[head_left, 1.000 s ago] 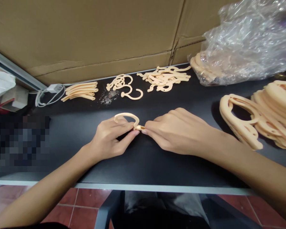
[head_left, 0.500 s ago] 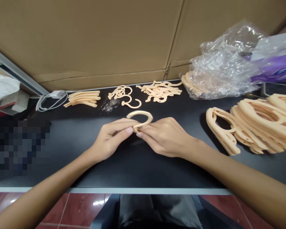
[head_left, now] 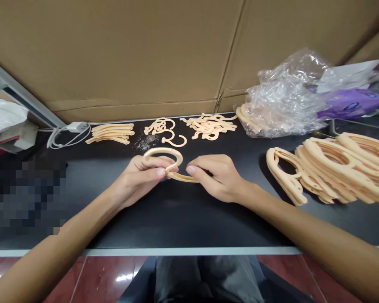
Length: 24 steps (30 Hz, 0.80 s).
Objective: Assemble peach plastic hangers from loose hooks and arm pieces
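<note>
The left hand (head_left: 135, 181) and the right hand (head_left: 216, 176) are up close together above a black table (head_left: 189, 223). The left fingers (head_left: 153, 166) are curled shut around a peach plastic hook (head_left: 162, 154), and they hold it tight. The round top of the hook sticks up over those fingers. A thin flat strip (head_left: 183, 177) runs out to the right from the bottom of the hook. It is hard to see if this strip is part of the hook or a second piece. The right fingers (head_left: 192, 170) are bent in and only a little open, right by the end of the strip. They may be touching it, but I can't tell if they have hold of it.

Past the hands, small piles lie on the table. There is a row of curved strips (head_left: 110, 134), a heap of hooks (head_left: 159, 125), one lone hook (head_left: 175, 142), and a messy pile of peach pieces (head_left: 208, 127). Grey dust (head_left: 143, 144) sits by the lone hook. On the right is a big stack of peach hanger bodies (head_left: 344, 168). Behind it, a clear plastic bag (head_left: 281, 105) lies against a cardboard box (head_left: 113, 54). A white cable (head_left: 68, 139) lies by the box.
</note>
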Each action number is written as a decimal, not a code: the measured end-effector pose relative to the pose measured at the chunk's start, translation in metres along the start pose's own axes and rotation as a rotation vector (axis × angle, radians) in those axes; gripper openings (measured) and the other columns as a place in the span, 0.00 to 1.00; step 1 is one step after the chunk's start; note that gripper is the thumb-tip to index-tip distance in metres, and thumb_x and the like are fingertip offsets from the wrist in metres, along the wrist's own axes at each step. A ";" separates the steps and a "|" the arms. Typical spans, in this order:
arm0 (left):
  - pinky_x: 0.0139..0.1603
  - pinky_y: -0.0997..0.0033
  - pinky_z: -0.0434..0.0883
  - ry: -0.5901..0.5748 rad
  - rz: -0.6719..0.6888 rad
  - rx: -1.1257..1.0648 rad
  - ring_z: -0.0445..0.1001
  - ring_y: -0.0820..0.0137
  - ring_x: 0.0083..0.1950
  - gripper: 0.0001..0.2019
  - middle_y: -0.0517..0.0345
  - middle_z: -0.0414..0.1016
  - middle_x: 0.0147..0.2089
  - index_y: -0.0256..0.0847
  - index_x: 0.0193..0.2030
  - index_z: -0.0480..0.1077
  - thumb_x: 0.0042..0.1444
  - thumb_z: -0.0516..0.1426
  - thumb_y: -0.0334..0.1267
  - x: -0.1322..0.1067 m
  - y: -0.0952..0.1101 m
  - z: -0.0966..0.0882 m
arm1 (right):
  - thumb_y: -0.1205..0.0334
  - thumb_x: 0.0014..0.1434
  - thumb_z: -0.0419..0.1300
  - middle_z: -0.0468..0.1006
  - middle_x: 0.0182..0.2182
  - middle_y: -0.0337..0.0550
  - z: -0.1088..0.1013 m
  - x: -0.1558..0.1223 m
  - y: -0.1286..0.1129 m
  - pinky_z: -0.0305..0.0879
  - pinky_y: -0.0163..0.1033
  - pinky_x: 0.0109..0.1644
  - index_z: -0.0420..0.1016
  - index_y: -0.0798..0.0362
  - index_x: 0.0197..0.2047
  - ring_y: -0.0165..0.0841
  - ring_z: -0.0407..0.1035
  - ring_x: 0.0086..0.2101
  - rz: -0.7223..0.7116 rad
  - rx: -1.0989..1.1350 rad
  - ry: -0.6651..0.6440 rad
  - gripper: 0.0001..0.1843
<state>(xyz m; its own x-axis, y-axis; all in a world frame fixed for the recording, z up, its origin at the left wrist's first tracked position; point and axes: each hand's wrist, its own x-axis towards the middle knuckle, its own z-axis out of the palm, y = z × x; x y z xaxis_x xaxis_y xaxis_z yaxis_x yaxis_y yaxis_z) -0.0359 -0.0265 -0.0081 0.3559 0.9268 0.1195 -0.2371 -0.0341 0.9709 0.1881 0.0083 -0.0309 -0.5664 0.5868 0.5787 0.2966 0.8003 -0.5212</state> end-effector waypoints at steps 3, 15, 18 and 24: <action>0.47 0.69 0.75 0.102 -0.027 -0.153 0.76 0.69 0.40 0.07 0.52 0.80 0.36 0.37 0.35 0.84 0.50 0.71 0.38 0.001 0.005 -0.003 | 0.56 0.72 0.50 0.75 0.23 0.40 0.003 0.002 0.005 0.60 0.36 0.32 0.74 0.54 0.27 0.28 0.67 0.25 0.107 -0.013 0.081 0.24; 0.47 0.69 0.73 0.339 0.287 -0.008 0.73 0.70 0.42 0.08 0.56 0.76 0.38 0.41 0.34 0.78 0.51 0.70 0.39 0.006 0.022 -0.022 | 0.69 0.67 0.50 0.78 0.56 0.60 -0.013 0.003 0.054 0.63 0.54 0.55 0.76 0.64 0.55 0.53 0.67 0.56 0.257 -0.654 0.036 0.20; 0.48 0.65 0.72 0.348 0.403 0.209 0.73 0.68 0.42 0.10 0.56 0.76 0.38 0.43 0.37 0.79 0.51 0.71 0.42 0.004 0.015 -0.021 | 0.71 0.65 0.51 0.80 0.54 0.59 -0.012 0.002 0.055 0.63 0.56 0.55 0.76 0.63 0.55 0.53 0.67 0.56 0.253 -0.695 -0.039 0.20; 0.51 0.61 0.69 0.270 0.478 0.626 0.72 0.66 0.44 0.08 0.56 0.75 0.40 0.42 0.39 0.75 0.56 0.67 0.40 -0.002 0.002 -0.018 | 0.67 0.66 0.56 0.84 0.42 0.52 -0.008 0.003 0.045 0.60 0.54 0.55 0.80 0.58 0.50 0.48 0.69 0.50 0.159 -0.537 -0.035 0.14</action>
<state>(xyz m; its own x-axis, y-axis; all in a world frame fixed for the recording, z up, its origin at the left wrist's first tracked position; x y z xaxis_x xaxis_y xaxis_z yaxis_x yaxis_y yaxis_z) -0.0539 -0.0219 -0.0104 0.0967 0.8150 0.5713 0.2669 -0.5742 0.7740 0.2060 0.0469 -0.0482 -0.5048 0.7084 0.4933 0.7252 0.6580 -0.2027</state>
